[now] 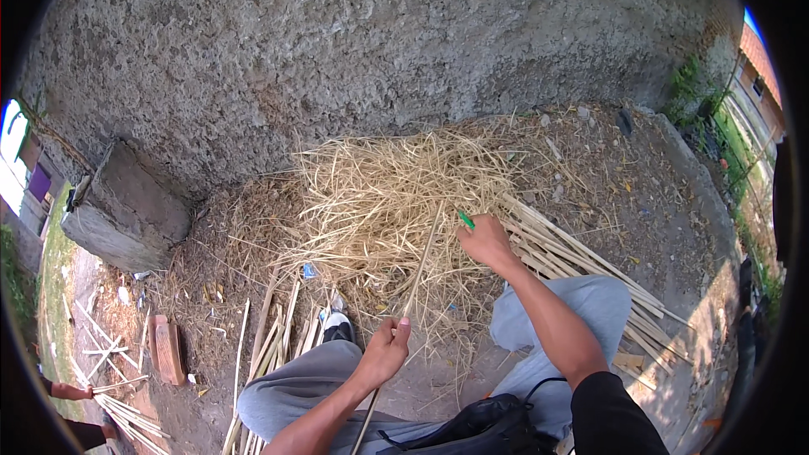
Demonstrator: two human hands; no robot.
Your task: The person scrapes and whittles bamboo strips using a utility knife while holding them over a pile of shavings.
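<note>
My left hand (383,354) is closed around a long, thin bamboo strip (419,274). The strip slants from my lap up toward the pile of pale shavings (379,185) in front of me. My right hand (487,242) is closed too, held over the right part of that pile. A bright green piece (466,219), perhaps the handle of a small tool, pokes out of that fist on its left side; the rest of it is hidden. The strip's far part passes just left of my right hand, apart from it.
Split bamboo sticks (573,257) lie beyond my right knee, more sticks (274,345) by my left knee. A wooden block (166,350) and a concrete block (135,211) stand at left. Another person's hand (72,391) holds sticks at lower left. The rough wall (379,42) rises ahead.
</note>
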